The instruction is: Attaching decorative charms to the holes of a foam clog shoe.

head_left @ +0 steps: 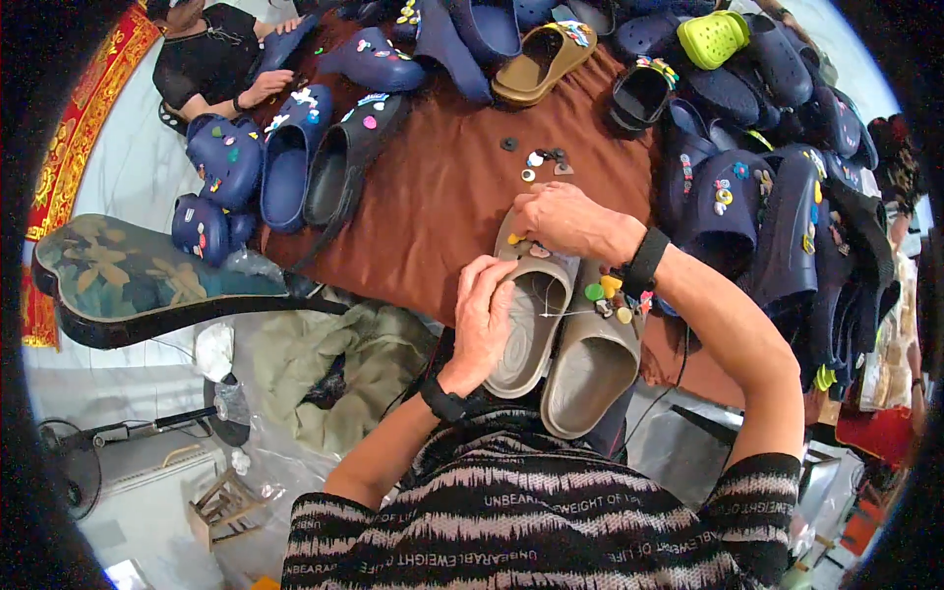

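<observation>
Left hand (484,313), wrist bent, curls its grip around the side of a taupe clog (526,329). Right hand (562,221) arches over the toe, fingertips pinching a small charm (537,251).

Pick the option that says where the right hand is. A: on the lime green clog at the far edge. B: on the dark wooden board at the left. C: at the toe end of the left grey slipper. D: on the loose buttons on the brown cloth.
C: the right hand lies over the toe end of the left grey slipper, by the small charms there, while the left hand grips its side.
</observation>
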`<state>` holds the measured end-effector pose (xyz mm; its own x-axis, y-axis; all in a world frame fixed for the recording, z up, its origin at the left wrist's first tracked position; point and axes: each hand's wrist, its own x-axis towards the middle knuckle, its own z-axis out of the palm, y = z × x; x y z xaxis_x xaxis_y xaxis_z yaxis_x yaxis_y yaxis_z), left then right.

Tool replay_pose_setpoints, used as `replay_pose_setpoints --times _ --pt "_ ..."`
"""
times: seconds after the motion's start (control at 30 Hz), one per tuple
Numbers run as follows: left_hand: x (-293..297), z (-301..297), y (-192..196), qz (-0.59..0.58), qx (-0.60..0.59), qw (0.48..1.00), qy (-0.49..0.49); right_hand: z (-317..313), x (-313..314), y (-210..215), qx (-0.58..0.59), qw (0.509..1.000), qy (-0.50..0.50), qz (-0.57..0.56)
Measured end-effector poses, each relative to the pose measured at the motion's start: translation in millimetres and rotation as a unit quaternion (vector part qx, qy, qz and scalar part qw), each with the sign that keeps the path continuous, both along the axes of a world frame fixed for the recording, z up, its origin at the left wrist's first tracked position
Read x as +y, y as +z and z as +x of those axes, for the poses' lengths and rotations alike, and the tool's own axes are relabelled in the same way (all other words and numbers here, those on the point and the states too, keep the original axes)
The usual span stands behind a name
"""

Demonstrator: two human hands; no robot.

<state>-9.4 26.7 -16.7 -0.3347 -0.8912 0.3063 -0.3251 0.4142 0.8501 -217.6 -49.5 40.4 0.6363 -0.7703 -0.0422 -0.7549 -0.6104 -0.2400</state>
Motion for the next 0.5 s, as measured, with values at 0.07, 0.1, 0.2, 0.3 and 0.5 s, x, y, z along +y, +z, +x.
replay_pose_setpoints --times 0.07,0.1,0.2,0.3,0.5 --pt "0 0 0 0.005 -0.002 1.0 0.002 0 4 2 0.015 1.0 0.011 0.015" --pt "0 -1 0 0.005 -0.002 1.0 0.003 0 6 2 0.013 1.0 0.005 0.009" --pt "-1 -1 -3 0.008 -0.001 1.0 0.005 5 11 -1 0.032 0.999 -0.019 0.008" --pt "-2 -1 -7 0.022 0.002 1.0 0.001 9 12 -7 0.062 0.997 -0.032 0.011" --pt "-2 1 -13 -0.098 -0.081 0.991 -0.036 6 8 -14 0.085 0.996 -0.024 0.022"
